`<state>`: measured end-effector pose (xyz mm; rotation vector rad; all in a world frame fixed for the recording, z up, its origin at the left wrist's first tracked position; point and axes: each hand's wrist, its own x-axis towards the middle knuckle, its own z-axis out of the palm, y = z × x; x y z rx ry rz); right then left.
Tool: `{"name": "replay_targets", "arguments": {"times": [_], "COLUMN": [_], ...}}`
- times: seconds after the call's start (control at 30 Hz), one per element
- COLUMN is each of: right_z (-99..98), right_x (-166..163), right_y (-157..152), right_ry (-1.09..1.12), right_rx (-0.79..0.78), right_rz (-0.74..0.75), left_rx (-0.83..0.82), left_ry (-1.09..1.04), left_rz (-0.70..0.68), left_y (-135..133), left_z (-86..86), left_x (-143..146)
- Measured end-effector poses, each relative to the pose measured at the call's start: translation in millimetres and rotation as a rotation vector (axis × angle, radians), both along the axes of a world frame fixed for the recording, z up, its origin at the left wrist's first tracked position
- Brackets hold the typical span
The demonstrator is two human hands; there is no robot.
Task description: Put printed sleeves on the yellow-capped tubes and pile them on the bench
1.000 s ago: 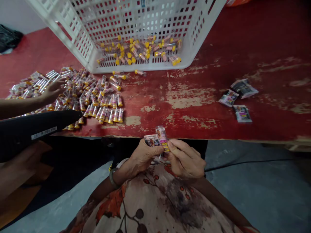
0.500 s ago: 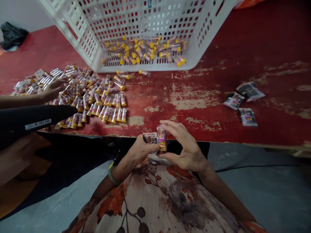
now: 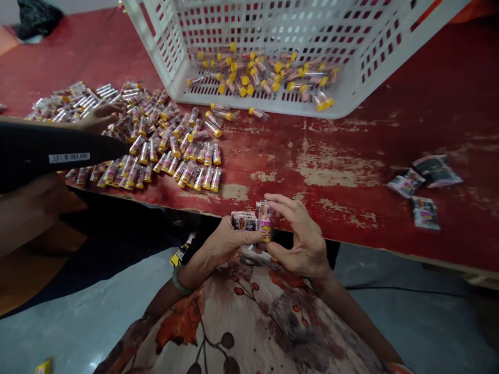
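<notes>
Both of my hands are raised in front of the red table's near edge. My left hand is closed on a small stack of printed labels. My right hand pinches a small clear tube wrapped in a pink and yellow label, held upright between thumb and forefinger, with the other fingers spread. The tube and the labels touch each other between my hands.
A white slotted crate at the back holds several yellow-capped tubes. Labelled tubes lie in rows at the left, where another person's hand rests and a black tool is held. Label packets lie at the right on the table.
My right hand's fingers opened from a closed wrap round the tube to a thumb and forefinger pinch, and my view swung left and slightly down.
</notes>
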<state>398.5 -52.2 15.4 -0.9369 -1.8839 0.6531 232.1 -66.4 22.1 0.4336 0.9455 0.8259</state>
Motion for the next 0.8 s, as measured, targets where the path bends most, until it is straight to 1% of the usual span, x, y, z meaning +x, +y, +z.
{"name": "replay_targets", "arguments": {"times": [0.1,0.17,0.33,0.57,0.8], "right_z": [1.6,2.0,2.0,-2.5,-6.6], "right_x": [-6.4,-9.6,-12.2,-7.0,-4.5], "right_y": [-3.8,-7.8,-16.8,-23.4,-26.5], "right_ry": [0.024,0.034,0.038,0.082,0.062], "right_rx": [0.030,0.049,0.105,0.089,0.121], "right_rz": [-0.103,-0.143,-0.160,-0.153,-0.179], "left_rx": [-0.025,-0.045,-0.057,-0.012,0.015], "left_ry": [-0.018,-0.035,-0.062,-0.070,-0.094], "left_rz": [0.003,0.017,0.006,-0.050,-0.079], "left_y": [-0.7,-1.6,-3.9,-6.6,-7.0], "left_z": [0.9,1.5,3.4,-0.6,-4.3], "left_x": [-4.0,-5.4,-4.6,-0.7,2.1]}}
